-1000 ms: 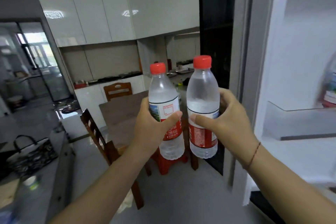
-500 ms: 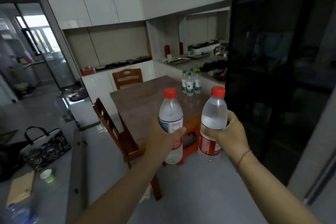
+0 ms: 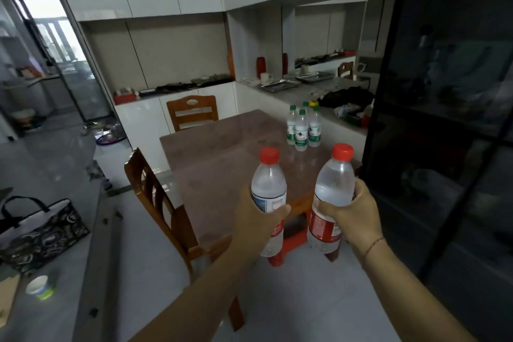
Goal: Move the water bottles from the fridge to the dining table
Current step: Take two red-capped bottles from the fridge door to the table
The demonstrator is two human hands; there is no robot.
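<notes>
My left hand (image 3: 256, 226) grips a clear water bottle (image 3: 268, 183) with a red cap and red label, held upright. My right hand (image 3: 356, 215) grips a second red-capped water bottle (image 3: 334, 183), tilted slightly left. Both bottles hang above the near end of the brown dining table (image 3: 222, 158). Several green-capped water bottles (image 3: 302, 128) stand together on the table's far right side. The fridge is out of view.
A wooden chair (image 3: 163, 203) stands at the table's left side, another chair (image 3: 191, 111) at its far end. A red stool (image 3: 288, 247) sits under the table. A dark glass cabinet (image 3: 444, 119) fills the right. A counter at left carries a patterned bag (image 3: 41, 233) and a small cup (image 3: 40, 286).
The view has swung left from the open fridge door to the dining table. Both hands, still gripping the bottles, have come lower and closer to the table.
</notes>
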